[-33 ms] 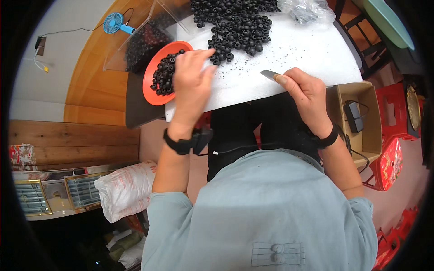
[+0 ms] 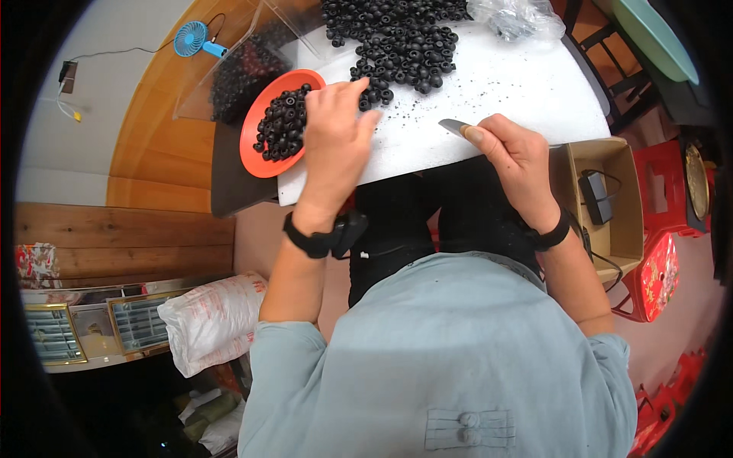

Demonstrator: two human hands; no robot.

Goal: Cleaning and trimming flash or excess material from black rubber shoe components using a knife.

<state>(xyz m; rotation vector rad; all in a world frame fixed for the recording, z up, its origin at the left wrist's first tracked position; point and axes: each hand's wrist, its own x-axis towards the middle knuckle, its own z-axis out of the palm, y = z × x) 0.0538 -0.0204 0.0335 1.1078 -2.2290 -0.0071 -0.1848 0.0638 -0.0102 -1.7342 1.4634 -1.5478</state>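
My left hand (image 2: 336,133) hovers between an orange-red bowl (image 2: 252,149) and the near edge of a black pile. Its thumb stands apart from the fingers, and nothing shows in it. Small round black parts with holes (image 2: 282,126) fill much of the bowl; a larger heap of the same parts (image 2: 405,57) lies on the white board (image 2: 473,99). Over the board's near edge, my right hand (image 2: 519,156) is closed around a small knife (image 2: 452,125), its short blade pointing left. Black crumbs are scattered on the board between the hands.
A clear plastic bin (image 2: 248,69) of black parts stands beyond the bowl, near a blue fan (image 2: 191,38). Clear plastic bags (image 2: 519,19) lie at the far right of the board. A cardboard box (image 2: 622,156) with a black adapter (image 2: 597,197) stands right of my legs.
My left hand has shifted a little to the right, from the bowl's rim toward the black heap. My right hand with the knife has hardly moved.
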